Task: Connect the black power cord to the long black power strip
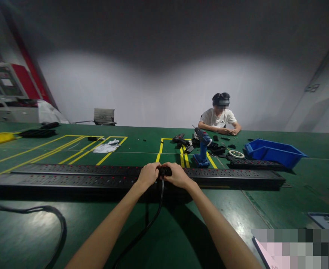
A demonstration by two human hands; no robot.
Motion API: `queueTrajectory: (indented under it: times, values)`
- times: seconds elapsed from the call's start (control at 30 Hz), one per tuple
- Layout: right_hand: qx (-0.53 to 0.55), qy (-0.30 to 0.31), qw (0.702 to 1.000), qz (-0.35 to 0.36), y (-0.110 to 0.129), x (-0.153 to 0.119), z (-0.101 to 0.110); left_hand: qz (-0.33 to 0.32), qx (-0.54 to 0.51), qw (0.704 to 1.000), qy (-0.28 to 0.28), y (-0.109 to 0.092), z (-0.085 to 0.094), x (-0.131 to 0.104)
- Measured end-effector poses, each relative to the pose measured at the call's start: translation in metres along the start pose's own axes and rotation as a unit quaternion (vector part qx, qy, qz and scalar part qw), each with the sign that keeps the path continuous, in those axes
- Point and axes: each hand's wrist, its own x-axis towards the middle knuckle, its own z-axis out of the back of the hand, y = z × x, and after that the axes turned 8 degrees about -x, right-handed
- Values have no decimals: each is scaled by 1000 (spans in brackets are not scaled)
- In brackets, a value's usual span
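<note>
My left hand (148, 175) and my right hand (177, 175) meet at the middle of the view, fingers closed around a small black connector (165, 171). A black cable (161, 201) runs from it down toward the front edge of the view. The connector is right over two long black strips with rows of sockets and red dots, a front one (97, 181) and a rear one (217, 174), lying side by side across the green table. Whether the connector touches a strip cannot be made out.
A blue cordless drill (202, 147) stands behind the strips, with black parts around it. Right of it are a white ring (236, 154) and a blue bin (273, 151). A person (220, 116) sits opposite. Thick black cable (60, 224) lies at the front left.
</note>
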Motion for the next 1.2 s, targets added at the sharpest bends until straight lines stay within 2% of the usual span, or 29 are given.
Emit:
queueTrajectory:
  times: [0.27, 0.4, 0.7, 0.87, 1.03, 1.2]
  values:
    - [-111, 14, 993, 38, 6, -3, -1, 8, 1, 1000, 5, 1, 1, 0]
    - [-133, 30, 990, 45, 7, -3, 0, -3, -5, 1000, -3, 3, -1, 1]
    - [-123, 31, 992, 27, 6, -1, -2, -4, -6, 1000, -1, 5, -1, 1]
    - [-52, 16, 998, -5, -2, 3, -11, -7, -1, 1000, -3, 5, 0, 1]
    - [-15, 8, 1000, -3, -6, 7, -13, -8, -1, 1000, 3, 4, 1, 1]
    - [-30, 16, 999, 2, -4, 7, -9, -12, -15, 1000, 7, 6, 2, 3]
